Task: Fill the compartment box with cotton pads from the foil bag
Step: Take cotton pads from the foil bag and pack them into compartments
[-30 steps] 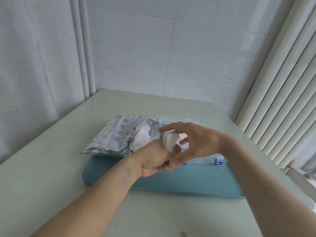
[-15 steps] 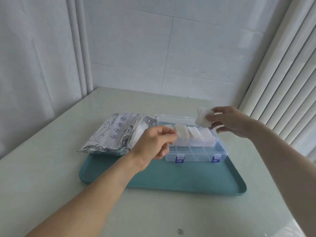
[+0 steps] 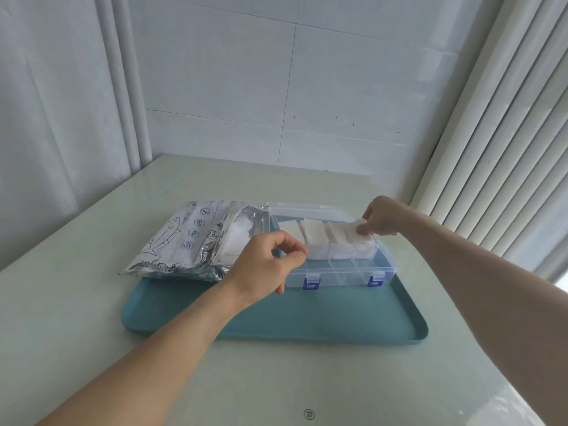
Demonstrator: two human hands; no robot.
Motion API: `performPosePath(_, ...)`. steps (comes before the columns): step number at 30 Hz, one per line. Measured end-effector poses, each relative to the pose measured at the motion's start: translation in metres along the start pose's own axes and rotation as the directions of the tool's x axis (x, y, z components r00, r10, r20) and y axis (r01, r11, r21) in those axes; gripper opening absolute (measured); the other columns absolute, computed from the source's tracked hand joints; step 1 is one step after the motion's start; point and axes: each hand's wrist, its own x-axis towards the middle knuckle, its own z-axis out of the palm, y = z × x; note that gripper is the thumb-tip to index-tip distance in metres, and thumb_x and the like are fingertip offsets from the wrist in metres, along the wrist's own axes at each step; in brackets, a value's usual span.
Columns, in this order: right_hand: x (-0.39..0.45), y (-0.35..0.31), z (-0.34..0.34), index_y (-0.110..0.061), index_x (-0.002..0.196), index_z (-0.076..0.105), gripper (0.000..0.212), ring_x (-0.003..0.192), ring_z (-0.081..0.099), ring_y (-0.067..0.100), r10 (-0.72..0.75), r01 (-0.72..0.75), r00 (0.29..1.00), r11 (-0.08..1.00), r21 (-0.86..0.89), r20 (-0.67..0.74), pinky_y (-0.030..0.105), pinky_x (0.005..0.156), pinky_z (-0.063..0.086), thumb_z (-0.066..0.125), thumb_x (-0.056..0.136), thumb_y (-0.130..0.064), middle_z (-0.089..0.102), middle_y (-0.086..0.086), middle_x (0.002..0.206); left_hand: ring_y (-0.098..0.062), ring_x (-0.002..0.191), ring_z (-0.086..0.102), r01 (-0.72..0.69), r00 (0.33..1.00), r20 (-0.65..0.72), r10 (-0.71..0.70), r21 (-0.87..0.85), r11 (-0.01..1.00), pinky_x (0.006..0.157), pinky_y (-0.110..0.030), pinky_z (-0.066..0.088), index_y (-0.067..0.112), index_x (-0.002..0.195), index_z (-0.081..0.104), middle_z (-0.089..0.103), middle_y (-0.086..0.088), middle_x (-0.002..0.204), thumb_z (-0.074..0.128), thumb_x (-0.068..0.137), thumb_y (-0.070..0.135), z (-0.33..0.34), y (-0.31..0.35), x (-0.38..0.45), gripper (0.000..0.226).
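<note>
Head view: teal tray (image 3: 307,321) sits mid-counter, its left edge partly covered by the foil bag (image 3: 187,238) and by the left forearm crossing its near-left corner. Foil bag lies on the tray's far-left corner, overhanging onto the counter (image 3: 76,302), mouth facing right with white cotton pads inside (image 3: 238,238); pad count in the bag unreadable. Bag print: blue fish outline plus a column of small round icons, text beside them too small to read. Compartment box (image 3: 341,272) is on the tray's far-right area, lid (image 3: 307,209) open and tipped back, two blue latches (image 3: 311,283) on the near wall. Far row of compartments holds stacked white pads (image 3: 325,238); near row looks empty through the clear plastic, dividers hard to make out. Box's left end is hidden behind the left hand (image 3: 270,259). Left hand hovers over the box's near-left corner, thumb and index curled together in a loose pinch; nothing visible between them. Right hand (image 3: 381,216) at the box's far-right corner, fingertips pinching a cotton pad (image 3: 353,229) over the right-most far compartment; whether that pad touches the stack below I cannot tell. Both arms cut off by the bottom and right frame edges. Small circular logo (image 3: 309,414) on the counter's near edge, unreadable.
</note>
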Motion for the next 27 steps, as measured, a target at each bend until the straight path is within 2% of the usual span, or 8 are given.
performPosePath(2, 0.002, 0.001, 0.002, -0.004, 0.118, 0.068, 0.053, 0.099, 0.064, 0.028, -0.012, 0.009, 0.998, 0.998, -0.066, -0.056, 0.036, 0.088, 0.054, 0.079, 0.083, -0.042, 0.07, 0.01, 0.116, -0.011, 0.036, 0.046, 0.002, 1.0, 0.005, -0.002, -0.001, 1.0, 0.046, -0.016, 0.035, 0.01, 0.092, 0.067, 0.059, 0.022, 0.049, 0.063, 0.095, 0.014, 0.001, 0.0, 0.0, 0.006)
performPosePath(6, 0.001, 0.002, -0.005, -0.013, 0.092, 0.068, 0.038, 0.092, 0.064, 0.025, -0.13, 0.119, 0.978, 0.99, -0.074, -0.166, 0.039, 0.084, 0.055, 0.089, 0.072, -0.037, 0.071, 0.005, 0.1, -0.01, 0.036, 0.045, 0.003, 1.0, 0.005, -0.003, -0.005, 1.0, 0.046, -0.017, 0.035, 0.009, 0.091, 0.067, 0.058, 0.019, 0.048, 0.063, 0.095, 0.013, 0.001, -0.001, 0.0, 0.007)
performPosePath(8, -0.002, 0.003, -0.012, -0.02, 0.092, 0.07, 0.028, 0.093, 0.064, 0.022, -0.219, 0.215, 0.972, 0.975, -0.045, -0.083, 0.035, 0.086, 0.052, 0.089, 0.073, -0.03, 0.071, 0.0, 0.095, -0.013, 0.038, 0.046, -0.006, 1.0, -0.003, 0.006, -0.014, 1.0, 0.047, -0.018, 0.037, 0.011, 0.088, 0.067, 0.059, 0.019, 0.052, 0.063, 0.094, 0.013, 0.001, -0.002, 0.0, 0.007)
performPosePath(11, -0.006, 0.0, -0.016, -0.026, 0.106, 0.075, 0.034, 0.101, 0.064, 0.021, -0.245, 0.254, 0.966, 0.959, -0.123, 0.078, 0.033, 0.094, 0.049, 0.087, 0.075, -0.03, 0.069, -0.003, 0.103, -0.014, 0.039, 0.047, -0.015, 1.0, -0.008, 0.015, -0.022, 1.0, 0.047, -0.018, 0.037, 0.013, 0.086, 0.067, 0.059, 0.019, 0.056, 0.064, 0.094, 0.013, 0.001, -0.002, 0.0, 0.008)
performPosePath(17, 0.004, -0.011, -0.008, -0.024, 0.111, 0.076, 0.038, 0.099, 0.06, 0.018, -0.286, 0.314, 0.949, 0.898, -0.309, 0.134, 0.035, 0.098, 0.052, 0.087, 0.075, -0.029, 0.07, -0.001, 0.105, -0.013, 0.039, 0.046, -0.011, 1.0, 0.004, 0.012, -0.007, 1.0, 0.047, -0.018, 0.037, 0.014, 0.085, 0.066, 0.059, 0.019, 0.052, 0.063, 0.094, 0.013, 0.002, -0.002, 0.0, 0.01)
performPosePath(22, 0.007, -0.008, -0.013, -0.026, 0.112, 0.076, 0.041, 0.099, 0.063, 0.016, -0.277, 0.328, 0.941, 0.886, -0.329, 0.193, 0.034, 0.099, 0.051, 0.088, 0.073, -0.031, 0.073, -0.005, 0.105, -0.012, 0.039, 0.046, 0.0, 1.0, 0.0, 0.0, 0.001, 1.0, 0.051, -0.022, 0.043, 0.013, 0.087, 0.067, 0.059, 0.019, 0.052, 0.062, 0.095, 0.012, 0.003, -0.002, -0.001, 0.01)
performPosePath(24, 0.011, -0.003, -0.022, -0.026, 0.112, 0.075, 0.046, 0.1, 0.066, 0.015, -0.27, 0.328, 0.937, 0.897, -0.296, 0.22, 0.033, 0.097, 0.05, 0.091, 0.069, -0.027, 0.074, -0.009, 0.104, -0.014, 0.041, 0.047, 0.02, 1.0, -0.002, -0.02, -0.011, 1.0, 0.052, -0.022, 0.045, 0.014, 0.087, 0.068, 0.063, 0.012, 0.057, 0.061, 0.095, 0.013, 0.001, 0.0, 0.0, 0.011)
performPosePath(27, 0.013, 0.001, -0.02, -0.022, 0.109, 0.077, 0.046, 0.099, 0.066, 0.016, -0.283, 0.35, 0.93, 0.877, -0.331, 0.233, 0.034, 0.098, 0.051, 0.094, 0.066, -0.025, 0.075, -0.009, 0.101, -0.017, 0.043, 0.049, 0.057, 0.998, -0.004, -0.057, -0.057, 0.997, 0.048, -0.019, 0.037, 0.018, 0.084, 0.069, 0.069, -0.02, 0.083, 0.062, 0.094, 0.015, 0.0, -0.003, 0.002, 0.013)
